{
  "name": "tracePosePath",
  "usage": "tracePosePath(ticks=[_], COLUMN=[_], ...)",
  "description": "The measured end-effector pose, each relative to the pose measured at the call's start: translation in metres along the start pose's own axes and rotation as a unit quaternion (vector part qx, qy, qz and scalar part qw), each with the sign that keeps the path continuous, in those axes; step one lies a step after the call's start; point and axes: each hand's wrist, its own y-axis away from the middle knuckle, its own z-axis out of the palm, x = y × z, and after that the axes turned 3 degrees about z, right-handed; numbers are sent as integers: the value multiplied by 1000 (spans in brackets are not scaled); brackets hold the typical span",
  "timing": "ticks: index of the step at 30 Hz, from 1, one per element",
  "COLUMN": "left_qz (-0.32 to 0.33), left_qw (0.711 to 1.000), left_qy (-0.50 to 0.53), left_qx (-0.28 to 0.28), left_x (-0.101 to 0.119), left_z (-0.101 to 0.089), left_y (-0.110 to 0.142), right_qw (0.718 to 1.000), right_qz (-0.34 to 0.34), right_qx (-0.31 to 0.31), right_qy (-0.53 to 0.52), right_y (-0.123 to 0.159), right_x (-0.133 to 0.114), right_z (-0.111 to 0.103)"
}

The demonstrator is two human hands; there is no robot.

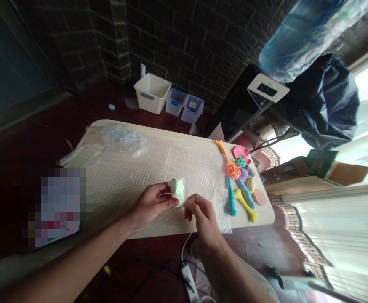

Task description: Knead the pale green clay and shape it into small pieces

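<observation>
Between the thumb and fingers of my left hand (157, 200) is a pale green lump of modelling clay (177, 191), held above the bubble wrap. Its surface looks shiny in places, and I cannot tell whether clear film covers it. My right hand (201, 214) is just right of the lump, fingers curled and thumb drawn in. Whatever its fingertips pinch, if anything, is too small to make out. A sheet of bubble wrap (124, 181) covers much of the table (268, 212) beneath both hands.
Coloured clay pieces lie at the table's right end, including a yellow one (245, 205), a teal one (231, 198) and a pink one (241, 153). Clear plastic packets (130, 141) lie back left. A blurred screen (59, 206) stands left. Bins (152, 92) and a power strip (189, 281) are on the floor.
</observation>
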Motion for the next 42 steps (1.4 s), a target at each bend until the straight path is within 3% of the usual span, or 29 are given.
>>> tracePosePath(ticks=[4,10,17,19,22,25,28,31,33,37,42], left_qz=[1,19,65,89,109,130,107,70,71,113,193], left_qw=[1000,998,985,971,929,896,926,971,982,972,913], left_qy=[-21,-47,-156,-220,-354,-424,-363,-229,-174,-203,-357], left_qx=[-13,-42,-31,-14,-18,-34,-3,26,27,36,42], left_x=[1,-5,-19,-15,-9,-8,-9,-9,-8,-5,-2], left_z=[-3,-3,-5,-5,-8,-11,-11,-10,-9,-8,-9], left_y=[-1,-1,2,3,7,11,12,8,5,4,8], right_qw=[999,1000,996,998,998,998,998,998,997,996,993], right_qz=[-22,-3,25,1,-54,-54,-33,-33,-41,-57,-97], right_qx=[0,6,1,-9,17,-19,-38,-3,15,28,59], right_qy=[23,-28,-88,-68,-33,-14,-32,-52,-60,-59,-37], right_y=[-1,-6,-13,-13,-12,-12,-13,-14,-14,-14,-14], right_x=[-1,3,7,4,-1,-2,2,3,2,0,3], right_z=[-2,1,4,0,-11,-19,-19,-16,-14,-13,-11])
